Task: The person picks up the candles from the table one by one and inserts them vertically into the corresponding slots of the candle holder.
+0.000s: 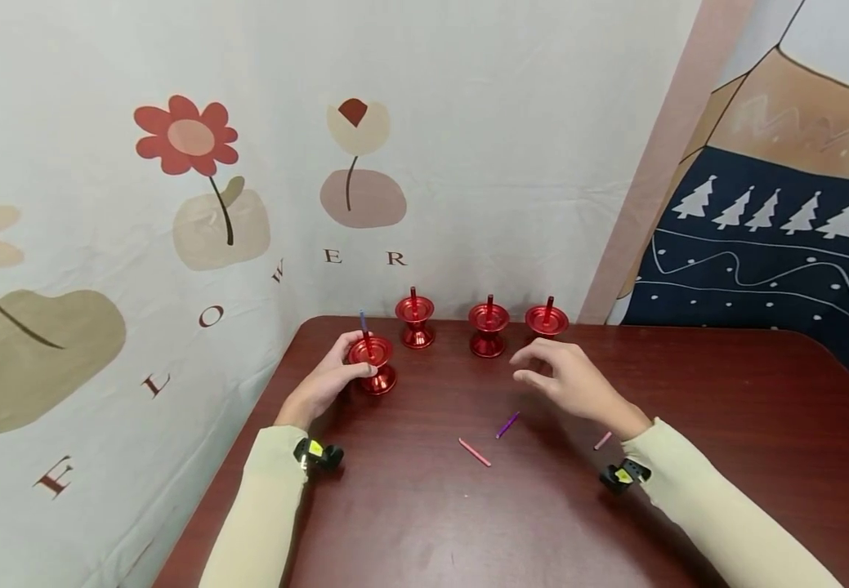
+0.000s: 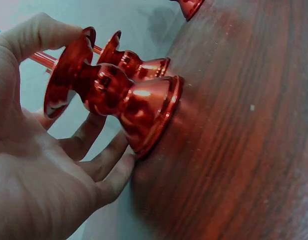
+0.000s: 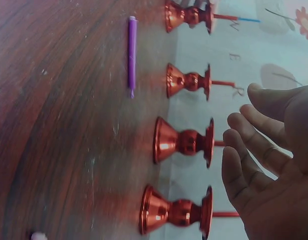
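Observation:
At the table's left, my left hand [image 1: 325,380] holds a shiny red candlestick [image 1: 378,379], thumb on its dish rim and fingers round the far side. In the left wrist view the candlestick [image 2: 106,90] has its base at the tabletop. A thin blue candle [image 1: 363,320] stands in its red tube. My right hand [image 1: 567,377] hovers with loosely bent fingers and holds nothing, near the candlestick at the right [image 1: 546,318]. Below it lie a purple candle [image 1: 508,425] and a pink candle [image 1: 475,452]; another pink candle [image 1: 602,441] is by the right wrist.
Two more red candlesticks, one left [image 1: 417,322] and one in the middle [image 1: 488,328], stand along the back of the brown table [image 1: 409,523]. A flower-printed cloth [image 1: 512,163] hangs behind, with a dark tree-patterned cloth [image 1: 762,269] at the right.

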Demonstrator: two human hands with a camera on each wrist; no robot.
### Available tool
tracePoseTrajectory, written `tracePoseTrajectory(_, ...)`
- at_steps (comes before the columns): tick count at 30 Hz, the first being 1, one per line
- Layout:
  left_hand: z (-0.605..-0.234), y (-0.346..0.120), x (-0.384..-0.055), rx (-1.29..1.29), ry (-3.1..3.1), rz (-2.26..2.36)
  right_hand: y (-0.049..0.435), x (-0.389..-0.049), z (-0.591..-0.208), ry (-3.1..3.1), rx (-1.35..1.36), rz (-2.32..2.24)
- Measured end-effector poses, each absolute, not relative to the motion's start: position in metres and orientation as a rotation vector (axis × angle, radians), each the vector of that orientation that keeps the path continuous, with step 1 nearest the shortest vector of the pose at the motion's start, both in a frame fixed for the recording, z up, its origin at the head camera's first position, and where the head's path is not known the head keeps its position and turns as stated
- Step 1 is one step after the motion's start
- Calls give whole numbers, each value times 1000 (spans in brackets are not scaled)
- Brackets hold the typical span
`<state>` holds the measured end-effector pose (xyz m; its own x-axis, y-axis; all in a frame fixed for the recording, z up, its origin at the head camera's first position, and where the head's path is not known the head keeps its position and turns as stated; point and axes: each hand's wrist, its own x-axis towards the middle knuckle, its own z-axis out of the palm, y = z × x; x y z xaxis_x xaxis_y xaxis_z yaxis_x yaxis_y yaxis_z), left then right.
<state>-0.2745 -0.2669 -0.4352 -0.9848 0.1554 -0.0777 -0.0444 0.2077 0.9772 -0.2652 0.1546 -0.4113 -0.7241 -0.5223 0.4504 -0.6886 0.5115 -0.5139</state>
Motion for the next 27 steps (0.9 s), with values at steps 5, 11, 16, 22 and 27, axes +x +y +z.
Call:
tracePoseTrajectory(5, -423, -264, -272, 52, 2454, 1913, 173, -264, -414, -2505, 947, 1066)
tracePoseTrajectory(11, -395, -243, -261, -41, 2960, 1915, 192, -265, -416, -2600, 805, 1131)
tracePoseTrajectory(16, -378, -214, -251, 327, 3398, 1990, 201, -266, -418, -2625, 782, 1176)
tracePoseTrajectory(22, -378, -177, -243, 765, 3408, 1922, 201, -265, -419, -2638, 804, 1193)
tracePoseTrajectory(27, -401, -149, -249, 435, 3247, 1795, 194, -263, -423, -2629, 845, 1189)
